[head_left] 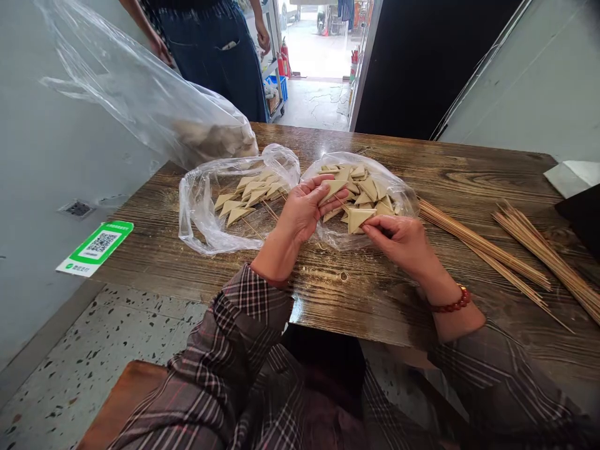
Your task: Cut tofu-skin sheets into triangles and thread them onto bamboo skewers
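My left hand (pixel 307 209) is closed on a beige folded triangle (pixel 334 189), which looks like tofu skin. A thin bamboo skewer (pixel 342 202) slants down from that piece towards my right hand. Between thumb and fingers, my right hand (pixel 398 240) pinches another folded triangle (pixel 360 219) by its corner. Behind both hands, a clear plastic bag (pixel 407 192) lies open with many loose triangles (pixel 368 187) in it. To the left, a second open plastic bag (pixel 190 215) holds triangles on skewers (pixel 253 192), their sticks pointing towards me. My left palm partly hides the skewer.
Two bundles of bamboo skewers, one nearer (pixel 482 240) and one farther right (pixel 548 259), lie on the wooden table (pixel 347 306). A large plastic bag (pixel 159 103) stands at the back left, near a standing person (pixel 210 56). A green QR-code card (pixel 98 247) sits at the left edge.
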### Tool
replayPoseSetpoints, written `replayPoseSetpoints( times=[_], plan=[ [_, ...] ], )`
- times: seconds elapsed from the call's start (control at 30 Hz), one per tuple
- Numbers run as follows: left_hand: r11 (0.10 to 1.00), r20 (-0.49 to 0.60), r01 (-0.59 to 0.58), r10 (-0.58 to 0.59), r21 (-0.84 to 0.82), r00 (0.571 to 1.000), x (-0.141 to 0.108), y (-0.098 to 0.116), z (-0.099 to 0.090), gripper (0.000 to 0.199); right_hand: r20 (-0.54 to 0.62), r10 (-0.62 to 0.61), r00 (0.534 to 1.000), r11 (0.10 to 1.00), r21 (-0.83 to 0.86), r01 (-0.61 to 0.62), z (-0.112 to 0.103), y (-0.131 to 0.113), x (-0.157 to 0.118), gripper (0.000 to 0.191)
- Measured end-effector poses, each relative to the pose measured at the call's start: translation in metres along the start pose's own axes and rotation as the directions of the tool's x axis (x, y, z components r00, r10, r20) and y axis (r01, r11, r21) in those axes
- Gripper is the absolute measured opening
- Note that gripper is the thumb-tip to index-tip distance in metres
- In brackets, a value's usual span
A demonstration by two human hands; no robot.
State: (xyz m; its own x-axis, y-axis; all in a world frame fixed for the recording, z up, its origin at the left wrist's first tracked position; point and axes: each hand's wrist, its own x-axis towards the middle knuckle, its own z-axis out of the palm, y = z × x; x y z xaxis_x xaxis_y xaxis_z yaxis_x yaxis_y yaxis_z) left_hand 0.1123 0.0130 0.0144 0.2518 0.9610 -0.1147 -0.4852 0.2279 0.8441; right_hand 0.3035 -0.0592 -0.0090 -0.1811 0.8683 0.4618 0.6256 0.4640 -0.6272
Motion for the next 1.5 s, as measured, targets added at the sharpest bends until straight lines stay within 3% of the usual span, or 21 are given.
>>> replayPoseSetpoints(
  times=[0.4, 0.97, 1.23, 1.5],
  plan=[
    [0.999, 0.023, -0.043, 0.043, 0.025, 0.999, -0.002, -0.005, 0.004, 0.012, -0.056, 0.055, 0.997, 0.998, 0.016, -0.054, 0.008, 0.0, 0.0, 0.021],
    [0.989, 0.067, 0.071, -0.063, -0.127, 0.996, -0.005, 0.0, 0.003, 0.029, -0.118, 0.051, 0.992, 0.999, 0.019, -0.049, 0.013, -0.002, -0.003, 0.019],
    [0.986, 0.191, 0.039, -0.007, -0.163, 0.982, -0.012, -0.006, 0.008, 0.015, -0.144, 0.039, 0.989, 0.999, 0.023, -0.036, 0.016, -0.005, -0.005, 0.017],
    [0.976, 0.155, -0.011, 0.046, -0.218, 0.987, -0.017, -0.008, 0.015, 0.009, -0.158, 0.034, 0.987, 0.999, -0.026, -0.038, 0.023, -0.007, -0.007, 0.018]
  ],
)
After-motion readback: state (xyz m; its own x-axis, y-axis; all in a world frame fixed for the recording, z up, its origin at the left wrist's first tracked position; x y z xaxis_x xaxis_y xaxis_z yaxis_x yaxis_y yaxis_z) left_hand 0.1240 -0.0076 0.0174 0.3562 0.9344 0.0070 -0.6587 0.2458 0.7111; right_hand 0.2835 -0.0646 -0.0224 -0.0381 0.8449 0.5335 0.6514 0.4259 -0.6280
